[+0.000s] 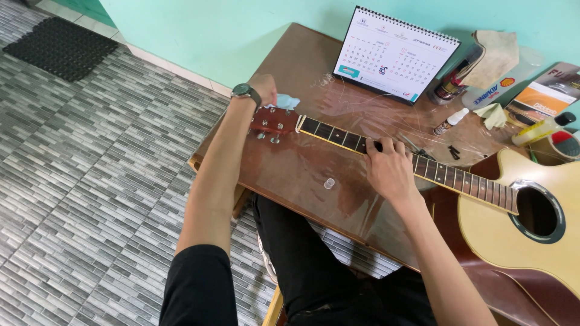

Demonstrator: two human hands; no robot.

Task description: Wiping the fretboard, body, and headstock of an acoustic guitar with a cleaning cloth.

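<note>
Grey patterned floor tiles [90, 181] fill the room's near side, a dark mat [60, 47] lies in the far corner, and a pale green wall [229, 30] rises behind a brown wooden table [290, 169] with a glossy top. Taking the acoustic guitar [519, 217] as the landmark: it lies flat across the table, its pale body toward the person's right and its reddish headstock [275, 121] pointing left.

At the headstock's far edge the left hand [264, 89], with a watch on its wrist, is bunched around a light blue cloth [285, 101]; the fingers look closed on it, though they are mostly hidden. Midway along the neck [338, 136] the right hand [386, 166] presses down on the fretboard, fingers together and curled over it, holding nothing loose.

Beyond the neck stands a desk calendar [393, 54]. Farther along, beyond the guitar's body, sit a small white bottle [450, 121], a beige cloth [495, 54], and assorted bottles and packets. On the near side of the neck, a small clear cap [328, 183] rests on the bare tabletop.
</note>
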